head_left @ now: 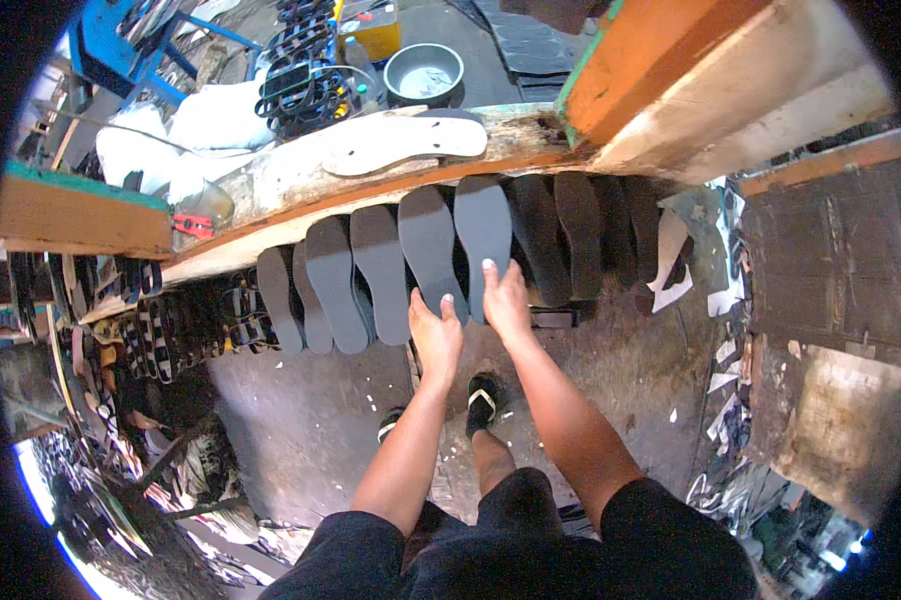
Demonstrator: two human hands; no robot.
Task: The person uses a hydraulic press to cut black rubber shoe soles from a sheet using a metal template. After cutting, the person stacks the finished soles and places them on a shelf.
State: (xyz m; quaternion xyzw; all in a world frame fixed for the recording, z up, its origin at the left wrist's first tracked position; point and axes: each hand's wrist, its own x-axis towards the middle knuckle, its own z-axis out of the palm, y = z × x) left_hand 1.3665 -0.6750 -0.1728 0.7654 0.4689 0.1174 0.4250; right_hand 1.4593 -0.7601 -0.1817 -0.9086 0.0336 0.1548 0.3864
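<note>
A row of flat grey and dark footwear soles leans side by side against the wooden ledge in front of me. My right hand (pixel 507 304) grips the edge of a grey sole (pixel 483 215), its thumb on the face and the other fingers partly hidden. Just left of it, my left hand (pixel 438 338) is closed at the lower end of another grey sole (pixel 427 235), thumb over its face. Further left stand more grey soles (pixel 379 270), while darker soles (pixel 577 235) stand to the right. On the ledge above lie white sole-shaped pieces (pixel 401 140) with small holes.
The wooden ledge (pixel 261 215) crosses in front, with an orange post (pixel 651 65) at right. A red tool (pixel 193 225) lies at its left. Beyond are a grey basin (pixel 424 72) and stacked sandals (pixel 301 95). Scraps litter the floor (pixel 301 430) below.
</note>
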